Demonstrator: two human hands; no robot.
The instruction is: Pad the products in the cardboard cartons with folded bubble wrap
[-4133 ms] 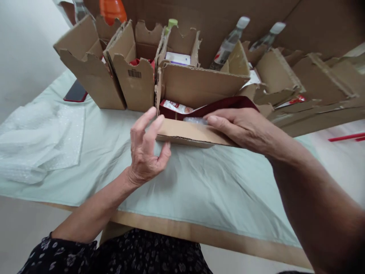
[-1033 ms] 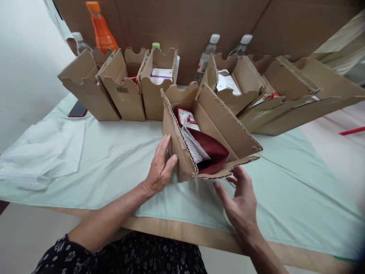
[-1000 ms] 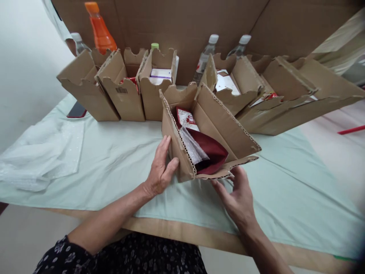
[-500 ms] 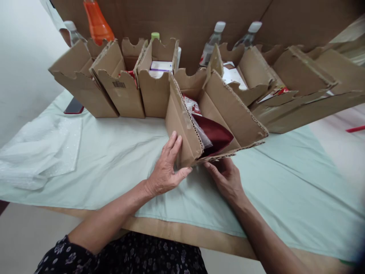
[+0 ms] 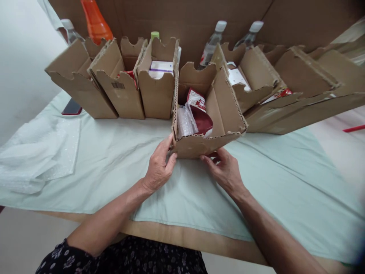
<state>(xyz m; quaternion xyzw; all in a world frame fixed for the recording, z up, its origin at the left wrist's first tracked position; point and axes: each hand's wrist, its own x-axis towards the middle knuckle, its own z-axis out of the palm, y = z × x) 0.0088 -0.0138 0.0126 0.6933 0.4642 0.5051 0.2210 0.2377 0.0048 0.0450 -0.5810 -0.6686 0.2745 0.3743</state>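
Note:
A tall open-topped cardboard box [image 5: 199, 146] stands between my hands, pulled forward from the row. Inside it lie a dark red packet [image 5: 201, 120] with a printed top and a piece of bubble wrap [image 5: 186, 121]. My left hand [image 5: 160, 163] grips the box at its lower left corner, the fingers round the side and the thumb in front. My right hand [image 5: 225, 169] holds the lower right of the box, its thumb at the front bottom edge and its other fingers partly hidden beneath or behind.
Several similar boxes line the back, with a left box [image 5: 85, 91] and a right box [image 5: 265, 116] flanking mine. Bottles, one an orange bottle [image 5: 96, 23], rise behind them. Left on the green cloth [image 5: 114, 152] lie bubble wrap sheets [image 5: 42, 152] and a phone [image 5: 72, 107].
The held box has turned so its front faces me more squarely, and its near end has swung left. More of the packet and bubble wrap shows. Both hands have moved with it.

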